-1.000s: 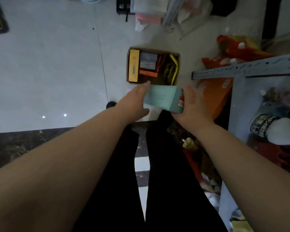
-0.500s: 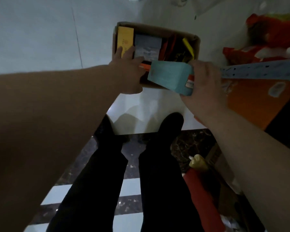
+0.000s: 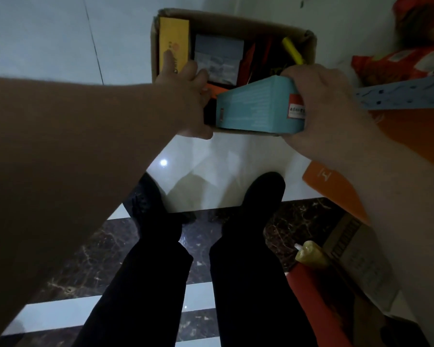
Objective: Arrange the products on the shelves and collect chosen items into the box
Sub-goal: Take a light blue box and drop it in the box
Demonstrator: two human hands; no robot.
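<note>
Both hands have dropped closer to the cardboard box (image 3: 308,43) on the floor (image 3: 48,33) since half a second ago. The head view has leaned in with them, so the box now fills the top of the picture. The left hand (image 3: 186,96) has pushed further in over the near rim. Its index finger lies stretched on the yellow pack (image 3: 174,38) at the box's left wall, and its other fingers curl just beside the grey packet (image 3: 218,53). I cannot tell whether it grips anything or only steadies and parts the contents.

The right hand (image 3: 321,103) clasps the teal carton (image 3: 256,106) by its right end, fingers over the top and thumb beneath. The carton lies tilted across the near wall of the box, its left end lower and close to the left hand. I judge it to be above the contents, not yet resting among them.

By my reading, the carton is the chosen item and the step in hand is dropping it in. Room looks tight, with the orange item (image 3: 216,88) and red packs crowded beneath, so the left hand is probably making space.

To the right, the perforated shelf rail (image 3: 398,93) stands near the right hand but apart from it.
</note>
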